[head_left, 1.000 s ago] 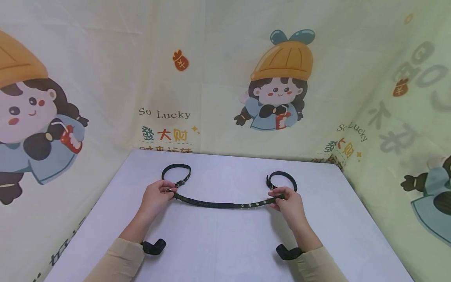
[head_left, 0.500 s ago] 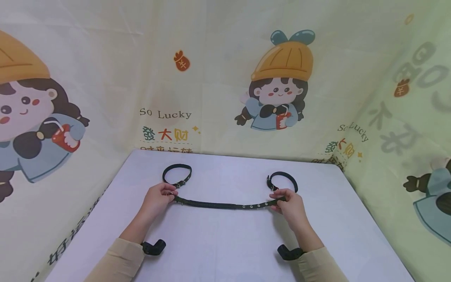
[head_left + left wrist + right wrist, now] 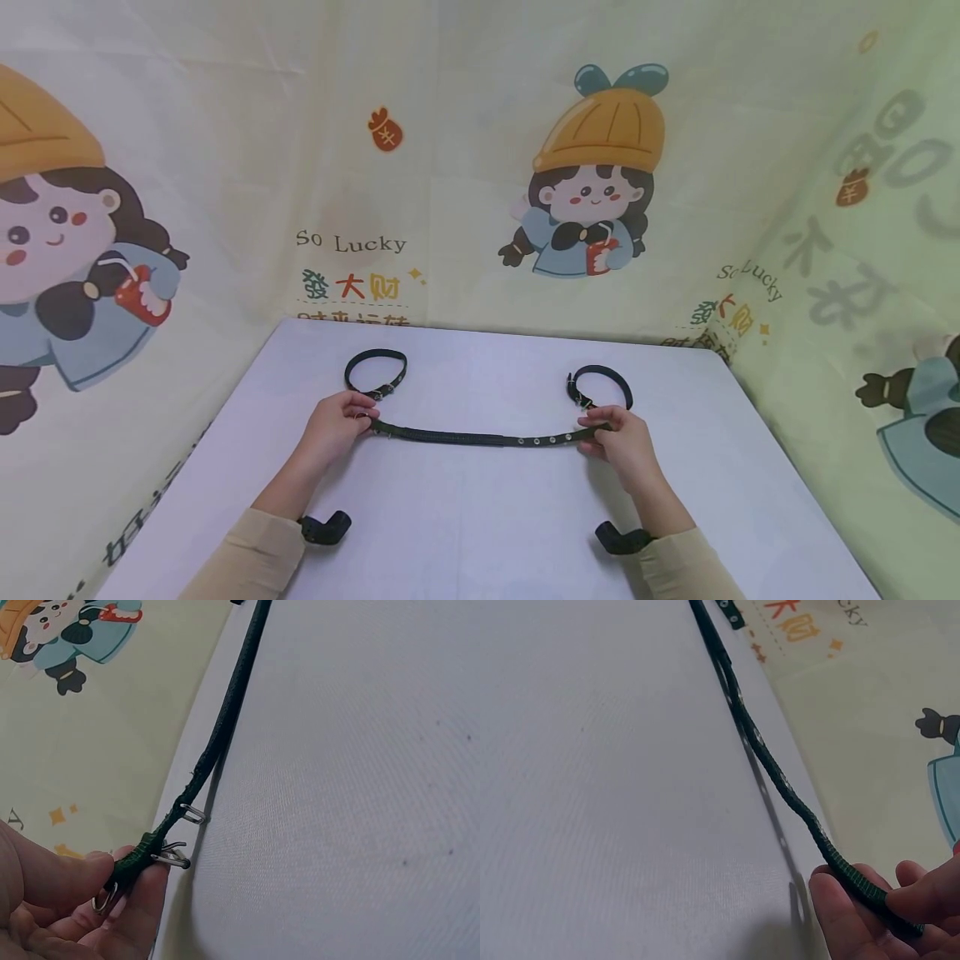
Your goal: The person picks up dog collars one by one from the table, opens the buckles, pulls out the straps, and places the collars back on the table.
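A dark collar (image 3: 450, 437) with a row of metal eyelets stretches sideways between both hands, sagging a little at its middle. At its buckle end, my left hand (image 3: 337, 427) pinches the strap; the left wrist view shows the buckle (image 3: 172, 859) and a metal ring (image 3: 103, 901) by the thumb. The free tip of the collar is pinched between thumb and fingers of my right hand (image 3: 619, 435), and the right wrist view shows its ribbed green end (image 3: 862, 889). The strap casts a shadow on the table beneath it.
Two more dark collars, each fastened into a loop, lie behind the hands: the left looped collar (image 3: 377, 353) and the right looped collar (image 3: 604, 369). The white table (image 3: 457, 533) meets a printed cloth backdrop (image 3: 465, 167) at its back and sides.
The collar has come slightly lower and nearer. My right hand has shifted a little to the right and toward the front; the left hand has barely moved, and both keep their pinch.
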### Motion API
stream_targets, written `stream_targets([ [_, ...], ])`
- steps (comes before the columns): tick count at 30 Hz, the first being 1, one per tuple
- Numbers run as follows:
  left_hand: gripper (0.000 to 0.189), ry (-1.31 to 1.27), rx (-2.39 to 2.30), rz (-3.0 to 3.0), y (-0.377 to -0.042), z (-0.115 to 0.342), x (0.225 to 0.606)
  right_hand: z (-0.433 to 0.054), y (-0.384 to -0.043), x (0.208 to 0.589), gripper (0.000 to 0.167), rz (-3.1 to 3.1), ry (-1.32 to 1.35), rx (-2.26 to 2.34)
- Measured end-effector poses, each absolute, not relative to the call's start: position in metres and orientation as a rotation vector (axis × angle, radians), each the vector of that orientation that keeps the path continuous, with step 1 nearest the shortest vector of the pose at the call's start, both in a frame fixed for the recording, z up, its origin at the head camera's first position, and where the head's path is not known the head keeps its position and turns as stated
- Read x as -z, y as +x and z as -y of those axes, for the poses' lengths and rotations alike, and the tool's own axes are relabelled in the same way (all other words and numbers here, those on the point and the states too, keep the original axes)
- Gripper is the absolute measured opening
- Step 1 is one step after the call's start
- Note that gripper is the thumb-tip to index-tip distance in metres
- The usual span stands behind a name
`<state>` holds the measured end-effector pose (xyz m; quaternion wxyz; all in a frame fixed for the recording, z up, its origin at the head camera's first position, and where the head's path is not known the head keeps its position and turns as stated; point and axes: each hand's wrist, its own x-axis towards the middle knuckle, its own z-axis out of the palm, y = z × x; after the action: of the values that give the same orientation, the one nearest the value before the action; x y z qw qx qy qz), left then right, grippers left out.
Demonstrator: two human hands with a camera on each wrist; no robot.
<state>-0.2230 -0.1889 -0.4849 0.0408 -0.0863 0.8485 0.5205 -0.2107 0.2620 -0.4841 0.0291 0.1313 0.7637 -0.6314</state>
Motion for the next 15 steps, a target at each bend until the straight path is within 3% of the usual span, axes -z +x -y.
stream_targets([
  [15, 0.026, -0.303, -1.61, -2.563, -0.2223, 0.19, 0.4771, -0.267, -0.21, 0.4841, 0.04, -2.331, 0.427, 1.955],
])
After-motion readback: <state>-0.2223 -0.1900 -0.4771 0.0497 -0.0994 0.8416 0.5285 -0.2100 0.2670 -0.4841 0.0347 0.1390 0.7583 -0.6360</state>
